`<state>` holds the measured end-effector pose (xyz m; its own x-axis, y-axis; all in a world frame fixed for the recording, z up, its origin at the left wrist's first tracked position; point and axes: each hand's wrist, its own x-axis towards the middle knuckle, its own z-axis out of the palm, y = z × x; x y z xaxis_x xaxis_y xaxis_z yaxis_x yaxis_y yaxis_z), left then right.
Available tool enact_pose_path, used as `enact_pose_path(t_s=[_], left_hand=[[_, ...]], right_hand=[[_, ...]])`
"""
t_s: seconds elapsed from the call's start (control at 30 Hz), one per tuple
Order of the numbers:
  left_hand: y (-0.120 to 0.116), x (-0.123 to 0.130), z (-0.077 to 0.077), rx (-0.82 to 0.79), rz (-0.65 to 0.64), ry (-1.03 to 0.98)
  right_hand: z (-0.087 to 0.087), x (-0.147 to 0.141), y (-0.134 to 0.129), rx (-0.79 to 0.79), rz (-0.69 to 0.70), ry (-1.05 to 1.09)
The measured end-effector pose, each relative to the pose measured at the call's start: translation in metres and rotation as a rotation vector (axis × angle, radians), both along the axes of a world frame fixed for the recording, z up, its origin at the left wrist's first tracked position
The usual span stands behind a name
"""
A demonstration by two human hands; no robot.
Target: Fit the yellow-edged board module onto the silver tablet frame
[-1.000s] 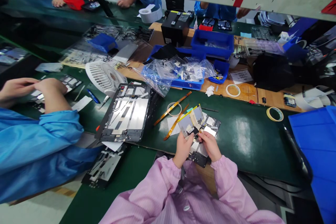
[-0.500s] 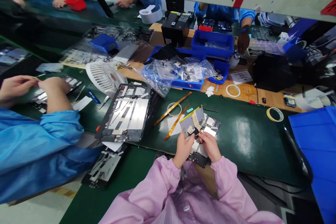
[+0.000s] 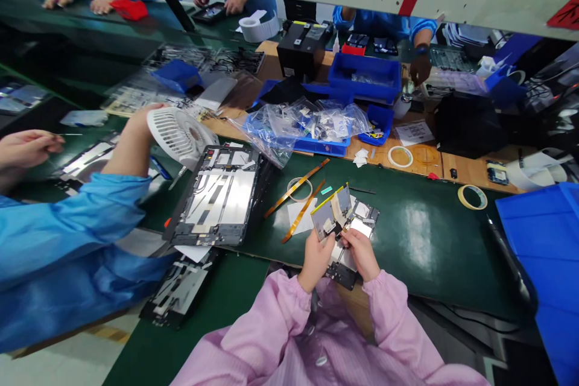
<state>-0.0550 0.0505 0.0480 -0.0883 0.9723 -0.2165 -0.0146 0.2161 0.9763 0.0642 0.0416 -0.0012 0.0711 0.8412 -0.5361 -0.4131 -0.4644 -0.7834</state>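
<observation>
My left hand (image 3: 315, 253) is closed on the lower left side of a flat grey panel (image 3: 326, 217) with a yellow edge and a beige strip across it. The panel is tilted up above an opened tablet body (image 3: 346, 256), which lies at the bench's front edge. My right hand (image 3: 363, 248) has its thumb and fingers pinched together by the panel's lower right corner; whatever is between them is too small to make out. Two orange flex strips (image 3: 304, 211), a white paper (image 3: 296, 217) and a small green piece (image 3: 326, 190) lie left of and behind the panel.
Left of my hands, an opened tablet (image 3: 221, 193) leans near a white fan (image 3: 181, 136). A blue tray (image 3: 325, 146) with plastic bags is behind. Tape rolls (image 3: 473, 197), a black-handled tool (image 3: 511, 265) and a blue bin (image 3: 543, 241) lie right. A co-worker's blue sleeve (image 3: 81, 223) is at left.
My hands and the panel stay almost still. The co-worker at left has reached one arm forward behind the fan, while that person's other hand holds a thin tool.
</observation>
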Motion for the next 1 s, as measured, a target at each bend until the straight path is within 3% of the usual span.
enact_pose_path(t_s=[0.47,0.67,0.77,0.87,0.93,1.0], left_hand=[[-0.005,-0.001,-0.005,-0.072,0.058,-0.11],[-0.005,0.002,-0.015,-0.141,0.145,-0.265],[0.0,-0.006,-0.013,-0.167,0.155,-0.385],[0.011,-0.033,-0.001,-0.262,0.079,-0.52],[0.017,-0.056,0.008,-0.433,-0.094,-0.575],[0.021,-0.075,0.014,-0.527,-0.238,-0.463]], right_hand=[[-0.003,0.0,0.0,-0.032,0.024,0.051],[-0.001,0.002,0.002,-0.004,0.045,0.033],[-0.001,0.005,0.003,0.016,0.063,0.007],[0.0,0.01,0.004,0.03,0.099,-0.024],[0.002,0.012,0.005,0.032,0.145,-0.04],[0.003,0.011,0.006,0.036,0.205,-0.054]])
